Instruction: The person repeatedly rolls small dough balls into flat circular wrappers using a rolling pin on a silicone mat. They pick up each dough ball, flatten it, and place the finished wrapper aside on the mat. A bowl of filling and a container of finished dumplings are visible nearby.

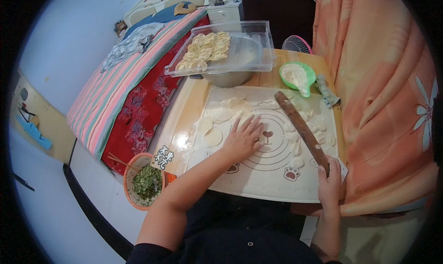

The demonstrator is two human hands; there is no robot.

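Note:
My left hand (243, 138) lies flat, fingers spread, on the white pastry mat (258, 183) with printed rings; I cannot tell whether dough is under the palm. Flat round dough wrappers (213, 137) lie just left of it. Small dough pieces (295, 148) sit to its right. My right hand (328, 183) grips the near end of a long wooden rolling pin (299, 125), which slants up across the mat's right side.
A clear plastic tray (258, 47) of folded dumplings rests on a metal pot (228, 79) at the back. A green flour bowl (297, 75) stands behind the mat. A bowl of green filling (145, 181) with chopsticks is at lower left. Bed left, orange curtain right.

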